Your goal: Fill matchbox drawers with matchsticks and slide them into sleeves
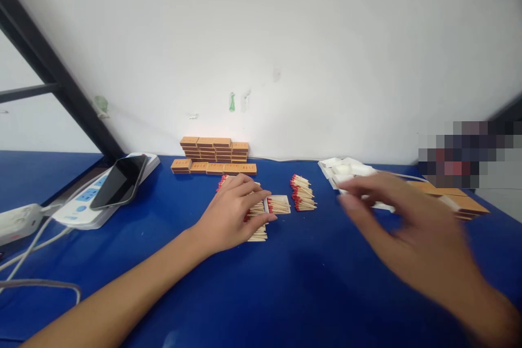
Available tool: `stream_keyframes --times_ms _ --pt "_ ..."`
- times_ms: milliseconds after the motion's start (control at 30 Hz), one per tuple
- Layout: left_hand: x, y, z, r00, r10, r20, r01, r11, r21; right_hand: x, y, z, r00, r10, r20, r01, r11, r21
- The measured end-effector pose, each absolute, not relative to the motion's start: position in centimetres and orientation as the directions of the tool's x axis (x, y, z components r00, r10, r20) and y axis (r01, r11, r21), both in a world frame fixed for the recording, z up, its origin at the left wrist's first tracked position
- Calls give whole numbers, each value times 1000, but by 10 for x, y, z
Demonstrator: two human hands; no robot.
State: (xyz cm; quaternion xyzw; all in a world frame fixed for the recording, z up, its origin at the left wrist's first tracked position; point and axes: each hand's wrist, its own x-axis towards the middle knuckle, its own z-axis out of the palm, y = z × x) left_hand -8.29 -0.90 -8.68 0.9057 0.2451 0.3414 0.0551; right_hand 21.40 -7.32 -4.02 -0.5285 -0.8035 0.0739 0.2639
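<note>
A white matchbox tray (279, 197), part filled with red-tipped matches, lay on the blue table (305, 293) just right of the left hand's fingertips. Nearest of all came the right hand (411, 228), raised well to the right of the tray — blurred, fingers bent, thumb and forefinger tips close together; whether anything sat between those tips could not be told. The left hand (234, 209) reached in with thumb and forefinger parted about the tray's left end; how firmly, if at all, they had hold of it could not be made out. Under and beside that palm spread a heap of matches (258, 236), partly hidden by the fingers. To the right of the tray, between the two hands, lay a second heap (304, 194), its red heads turned toward the left hand. Left of the left hand, a dark phone (122, 182) rested on a white power strip (75, 215). Orange-brown boxes (473, 205) lay past the right hand, on its outer side. Beyond the right fingertips was a pile of white trays (346, 167); beyond the left hand, a low row of matchboxes (214, 168) — and behind that, a taller stack (214, 149) near the pale wall (285, 38).
</note>
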Motion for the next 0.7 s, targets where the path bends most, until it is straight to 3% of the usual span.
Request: stream_keyframes --times_ms 133,267,700 --pt "-84 -8 -88 654 491 576 428 -868 252 216 -45 -58 -443 861 248 781 507 -365" --pt "-85 -7 -90 660 497 563 443 -863 243 221 -30 -82 -466 872 149 796 487 -361" --pt "-84 -8 -89 672 478 566 429 -874 229 220 -32 -94 -455 878 148 777 472 -417"
